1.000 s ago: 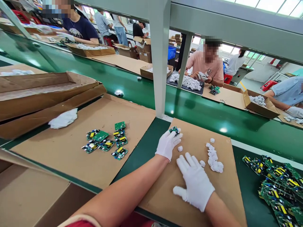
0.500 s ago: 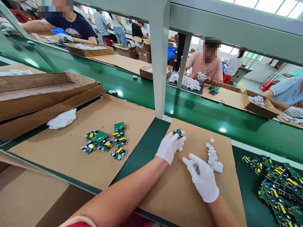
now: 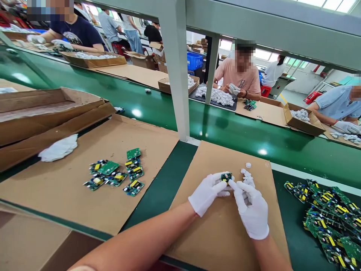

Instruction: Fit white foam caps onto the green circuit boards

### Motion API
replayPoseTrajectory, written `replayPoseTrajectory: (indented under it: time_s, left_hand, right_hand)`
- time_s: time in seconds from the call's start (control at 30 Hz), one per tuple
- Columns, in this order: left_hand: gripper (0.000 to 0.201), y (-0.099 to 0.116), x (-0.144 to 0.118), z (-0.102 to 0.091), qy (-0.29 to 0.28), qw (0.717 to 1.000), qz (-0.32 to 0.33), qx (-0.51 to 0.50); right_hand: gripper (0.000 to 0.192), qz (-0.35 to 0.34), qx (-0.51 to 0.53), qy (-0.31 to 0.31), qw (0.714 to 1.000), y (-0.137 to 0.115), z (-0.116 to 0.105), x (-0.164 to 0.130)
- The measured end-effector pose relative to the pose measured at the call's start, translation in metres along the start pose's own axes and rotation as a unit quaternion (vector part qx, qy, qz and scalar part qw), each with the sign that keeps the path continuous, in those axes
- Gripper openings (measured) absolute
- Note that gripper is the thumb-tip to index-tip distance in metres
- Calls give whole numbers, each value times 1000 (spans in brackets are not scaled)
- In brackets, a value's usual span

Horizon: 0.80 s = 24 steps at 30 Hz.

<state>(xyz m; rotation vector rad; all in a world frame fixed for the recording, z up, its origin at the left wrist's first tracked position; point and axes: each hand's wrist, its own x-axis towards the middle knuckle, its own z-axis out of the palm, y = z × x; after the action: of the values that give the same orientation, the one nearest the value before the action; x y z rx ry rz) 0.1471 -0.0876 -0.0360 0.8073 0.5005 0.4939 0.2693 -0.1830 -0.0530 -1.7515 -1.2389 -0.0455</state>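
My left hand [image 3: 209, 190], in a white glove, is closed on a small green circuit board [image 3: 226, 177] with a yellow part on it. My right hand [image 3: 252, 209], also gloved, comes up from the other side with its fingers bent together. Its foremost fingertip meets the lower right edge of the board. What lies between its fingers, if anything, is hidden. Just beyond the right fingers sits a row of small white pieces [image 3: 248, 177], partly covered by the hand. One white round piece [image 3: 248, 165] lies apart, farther back on the cardboard sheet [image 3: 203, 233].
A heap of circuit boards [image 3: 329, 222] lies at right. Several boards [image 3: 107, 169] and a white cloth-like item [image 3: 59, 148] rest on the left cardboard. A metal post [image 3: 176, 82] stands ahead, by the green belt [image 3: 239, 131]. Co-workers sit across it.
My left hand has drawn the circuit board right and slightly down, and my right hand has closed in on it with fingers now bent. The view has shifted slightly.
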Motion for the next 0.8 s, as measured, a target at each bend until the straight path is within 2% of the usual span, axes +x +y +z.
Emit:
replayPoseTrajectory:
  time_s: [0.17, 0.5, 0.67, 0.8]
  left_hand:
    - [39, -3, -4, 2, 50, 994, 59, 72]
    - [34, -8, 0, -2, 62, 971, 109, 203]
    - [36, -10, 0, -3, 48, 968, 104, 222]
    - [33, -8, -2, 1, 59, 959, 114, 251]
  right_hand:
    - [14, -33, -53, -4, 998, 1, -3, 1]
    - [14, -84, -85, 7, 993, 2, -5, -1]
    - [14, -96, -110, -7, 989, 6, -5, -1]
    - [12, -120, -143, -13, 982, 7, -3, 0]
